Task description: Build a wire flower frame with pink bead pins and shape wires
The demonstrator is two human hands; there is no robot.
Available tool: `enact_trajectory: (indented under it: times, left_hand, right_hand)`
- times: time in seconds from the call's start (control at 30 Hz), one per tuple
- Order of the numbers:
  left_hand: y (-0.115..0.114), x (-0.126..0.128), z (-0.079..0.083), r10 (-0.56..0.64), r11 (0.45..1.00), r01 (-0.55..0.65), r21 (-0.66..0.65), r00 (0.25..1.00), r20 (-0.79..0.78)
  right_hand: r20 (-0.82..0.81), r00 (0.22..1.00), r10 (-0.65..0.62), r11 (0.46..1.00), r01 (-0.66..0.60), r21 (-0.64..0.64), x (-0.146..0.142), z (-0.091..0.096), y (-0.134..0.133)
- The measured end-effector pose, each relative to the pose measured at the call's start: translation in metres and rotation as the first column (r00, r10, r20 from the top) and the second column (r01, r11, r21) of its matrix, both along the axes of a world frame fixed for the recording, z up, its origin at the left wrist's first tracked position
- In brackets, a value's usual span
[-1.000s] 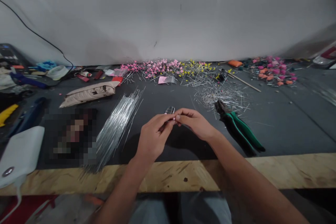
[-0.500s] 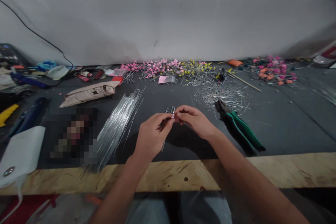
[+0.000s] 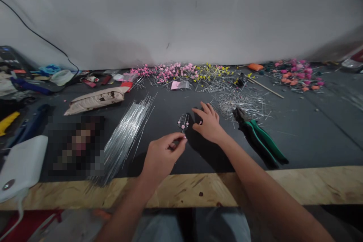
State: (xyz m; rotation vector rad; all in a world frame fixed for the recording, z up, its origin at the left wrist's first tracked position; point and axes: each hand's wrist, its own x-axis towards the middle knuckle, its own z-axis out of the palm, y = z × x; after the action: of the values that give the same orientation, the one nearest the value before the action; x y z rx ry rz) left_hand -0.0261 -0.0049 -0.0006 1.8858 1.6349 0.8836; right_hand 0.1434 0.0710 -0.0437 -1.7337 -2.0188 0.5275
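Observation:
A small oval wire frame with pink flowers (image 3: pixel 183 121) stands out above the fingertips of my left hand (image 3: pixel 164 151). Thumb and forefinger pinch its lower end, so that end is hidden. My right hand (image 3: pixel 208 123) is apart from it, just to the right, with its fingers spread over the dark tabletop. A tiny pink bit (image 3: pixel 200 123) shows by its fingers; whether it touches them I cannot tell. Beyond that hand lie loose thin wires (image 3: pixel 241 104) and pliers with green and black handles (image 3: pixel 262 140).
Pink flower stems (image 3: pixel 172 72) and yellow ones (image 3: pixel 212 72) line the wall, with orange and magenta flowers (image 3: pixel 300 75) farther right. Left of my hands lie a bundle of straight wires (image 3: pixel 127 132), a wrapped packet (image 3: pixel 98 100) and a white power bank (image 3: pixel 25 162).
My right hand has let go of the wire frame, moved right and spread its fingers. My left hand has come slightly lower, and more of the frame shows.

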Motion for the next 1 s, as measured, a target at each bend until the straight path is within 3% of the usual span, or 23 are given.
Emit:
enact_trajectory:
  times: [0.17,0.3,0.5,0.8,1.0]
  left_hand:
    - [-0.019,0.015,0.004,-0.183,0.983,0.181,-0.03,0.967,-0.178]
    - [-0.028,0.021,-0.002,-0.273,0.962,0.26,-0.084,0.934,-0.232]
    - [-0.018,0.001,-0.012,-0.228,0.973,0.208,-0.098,0.926,-0.301]
    - [0.004,-0.026,-0.012,-0.082,0.995,0.057,-0.081,0.931,-0.356]
    - [0.012,-0.023,-0.014,-0.095,0.995,0.071,-0.076,0.921,-0.377]
  right_hand:
    - [0.034,0.994,0.104,0.994,-0.103,-0.023,-0.004,0.002,0.007]
    - [0.02,0.995,0.093,0.995,-0.092,-0.036,-0.003,0.003,0.007]
    - [-0.025,0.999,0.041,0.999,-0.042,-0.022,0.0,0.004,0.004]
    - [0.06,0.96,0.274,0.962,-0.273,-0.03,0.0,0.009,-0.006]
    - [0.07,0.942,0.329,0.944,-0.325,-0.062,0.007,0.011,-0.013]
